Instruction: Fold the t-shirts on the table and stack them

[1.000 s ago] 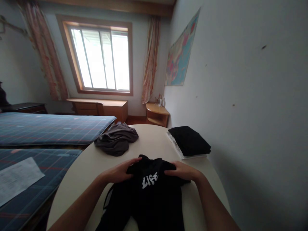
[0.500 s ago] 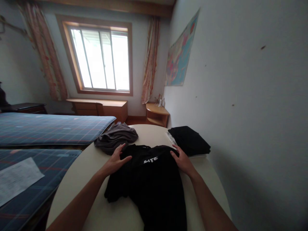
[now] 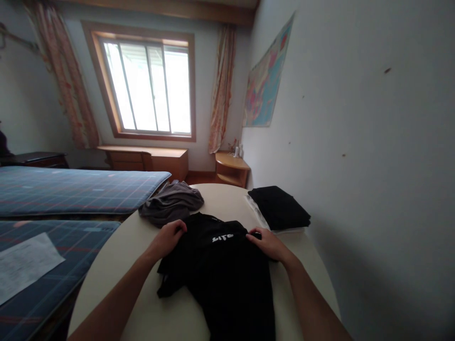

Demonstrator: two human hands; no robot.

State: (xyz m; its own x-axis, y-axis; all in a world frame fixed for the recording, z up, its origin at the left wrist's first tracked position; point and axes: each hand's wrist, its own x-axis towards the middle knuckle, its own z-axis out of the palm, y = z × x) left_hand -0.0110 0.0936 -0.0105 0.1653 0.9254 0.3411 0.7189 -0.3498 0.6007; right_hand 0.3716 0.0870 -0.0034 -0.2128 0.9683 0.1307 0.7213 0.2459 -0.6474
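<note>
The left hand pinches one shoulder of a soft black shirt, and the right hand pinches the other. The matte cloth lies between and below them, bunched at the sleeve under the left hand, with white lettering. Beyond the left hand slumps rumpled grey fabric; beyond the right, a squarish folded black stack. A smooth, rounded pale table lies beneath.

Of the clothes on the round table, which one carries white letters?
The black shirt between the left hand and right hand; the folded black stack and crumpled grey cloth show no letters.
</note>
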